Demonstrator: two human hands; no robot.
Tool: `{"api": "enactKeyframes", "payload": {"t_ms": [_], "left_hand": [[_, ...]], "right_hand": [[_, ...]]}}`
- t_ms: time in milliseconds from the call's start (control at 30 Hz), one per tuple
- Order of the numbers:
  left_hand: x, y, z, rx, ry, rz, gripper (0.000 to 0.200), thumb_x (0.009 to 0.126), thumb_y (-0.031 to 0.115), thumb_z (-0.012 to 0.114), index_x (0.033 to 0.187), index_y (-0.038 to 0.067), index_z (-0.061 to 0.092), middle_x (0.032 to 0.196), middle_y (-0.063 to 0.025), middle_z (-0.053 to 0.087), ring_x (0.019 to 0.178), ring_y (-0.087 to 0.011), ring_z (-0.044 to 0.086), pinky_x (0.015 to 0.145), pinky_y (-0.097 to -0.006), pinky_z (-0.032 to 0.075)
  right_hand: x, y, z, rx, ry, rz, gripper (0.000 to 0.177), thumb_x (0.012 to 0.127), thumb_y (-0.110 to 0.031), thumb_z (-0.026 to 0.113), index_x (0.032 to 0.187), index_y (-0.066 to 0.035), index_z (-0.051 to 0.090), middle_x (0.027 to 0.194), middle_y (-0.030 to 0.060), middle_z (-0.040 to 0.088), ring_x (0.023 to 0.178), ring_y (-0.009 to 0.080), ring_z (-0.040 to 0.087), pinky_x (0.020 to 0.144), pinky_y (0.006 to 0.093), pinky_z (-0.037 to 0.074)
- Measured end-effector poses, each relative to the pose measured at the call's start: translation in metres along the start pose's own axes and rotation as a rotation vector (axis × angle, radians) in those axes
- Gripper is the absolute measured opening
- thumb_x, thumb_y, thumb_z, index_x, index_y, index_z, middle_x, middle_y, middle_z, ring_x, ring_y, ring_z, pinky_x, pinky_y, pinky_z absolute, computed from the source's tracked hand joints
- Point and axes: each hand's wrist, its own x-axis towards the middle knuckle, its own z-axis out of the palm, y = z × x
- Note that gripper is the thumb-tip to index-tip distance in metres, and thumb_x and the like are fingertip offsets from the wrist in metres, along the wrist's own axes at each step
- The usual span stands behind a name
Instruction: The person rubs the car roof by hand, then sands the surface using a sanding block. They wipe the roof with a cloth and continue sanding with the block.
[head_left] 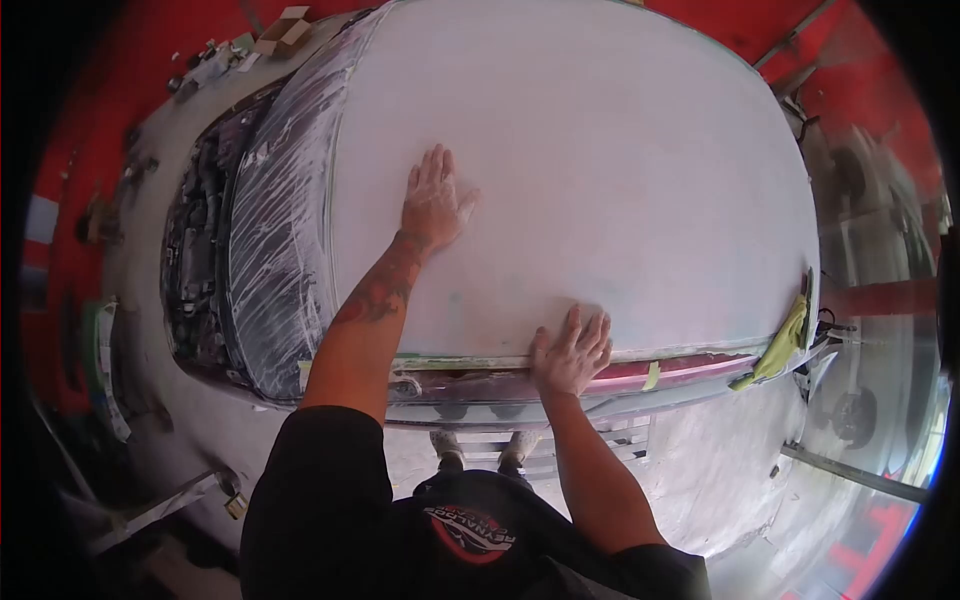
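Okay, left hand (pixel 433 205) open, palm flat on car roof (pixel 600 180), inward of the windshield (pixel 285 230) edge; right hand (pixel 573 358) open, spread across the near long edge, likely bracing the forward reach. Roof lies below both.

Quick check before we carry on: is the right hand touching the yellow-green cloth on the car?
Apart. The head view shows the right hand at the near edge of the roof, with bare roof edge between it and the cloth.

The black T-shirt (pixel 330 500) bears a red-and-white logo (pixel 472 533), the left forearm (pixel 352 350) a tattoo (pixel 382 288).
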Motion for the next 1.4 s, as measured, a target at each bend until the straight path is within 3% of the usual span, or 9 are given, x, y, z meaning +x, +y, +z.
{"api": "enactKeyframes", "payload": {"t_ms": [67,300,467,700,1167,1400], "left_hand": [[0.008,-0.006,-0.005,-0.049,0.086,0.029,0.079,0.094,0.047,0.048,0.148,-0.004,0.019,0.155,-0.0201,0.018,0.145,-0.0337,0.016,0.117,-0.0463,0.014],[0.078,-0.011,0.001,-0.011,0.075,0.011,0.08,0.095,0.052,0.043,0.147,-0.004,0.022,0.156,-0.0191,0.019,0.145,-0.0305,0.015,0.118,-0.0425,0.013],[0.088,-0.018,0.01,0.013,0.134,0.011,0.079,0.094,0.052,0.042,0.147,-0.004,0.023,0.156,-0.0179,0.021,0.145,-0.0298,0.016,0.118,-0.0424,0.013],[0.048,-0.019,0.008,-0.039,0.157,0.012,0.077,0.094,0.048,0.046,0.146,-0.004,0.025,0.154,-0.0196,0.023,0.144,-0.0307,0.018,0.118,-0.043,0.016],[-0.111,-0.025,-0.002,-0.099,0.15,0.089,0.077,0.092,0.038,0.055,0.146,-0.007,0.022,0.152,-0.025,0.023,0.142,-0.0379,0.023,0.115,-0.0474,0.02],[-0.078,-0.041,-0.009,-0.089,0.119,0.089,0.078,0.092,0.038,0.056,0.145,-0.008,0.022,0.152,-0.0255,0.023,0.142,-0.0378,0.023,0.115,-0.047,0.02]], "right_hand": [[-0.01,-0.006,-0.008,-0.009,-0.019,-0.007,0.066,0.086,-0.045,0.057,0.141,-0.014,0.038,0.145,0.0261,0.029,0.138,0.0429,0.024,0.104,0.062,0.024],[0.004,0.001,0.001,0.007,-0.009,-0.002,0.066,0.086,-0.045,0.057,0.141,-0.014,0.038,0.144,0.027,0.03,0.138,0.043,0.025,0.104,0.0623,0.023],[0.004,0.001,-0.005,0.039,0.005,-0.02,0.066,0.086,-0.044,0.057,0.14,-0.013,0.039,0.143,0.0271,0.032,0.138,0.0426,0.025,0.104,0.0624,0.023],[0.006,-0.001,-0.003,0.02,0.012,-0.013,0.066,0.084,-0.043,0.059,0.139,-0.012,0.041,0.143,0.0253,0.032,0.138,0.0413,0.026,0.105,0.0614,0.023],[0.006,-0.002,-0.003,-0.018,-0.011,0.012,0.068,0.084,-0.042,0.06,0.142,-0.015,0.036,0.146,0.0223,0.03,0.141,0.0381,0.021,0.108,0.0585,0.02],[0.005,-0.001,-0.006,-0.027,-0.04,-0.004,0.067,0.086,-0.041,0.058,0.142,-0.012,0.036,0.146,0.0233,0.027,0.141,0.0392,0.02,0.108,0.059,0.019]]}}
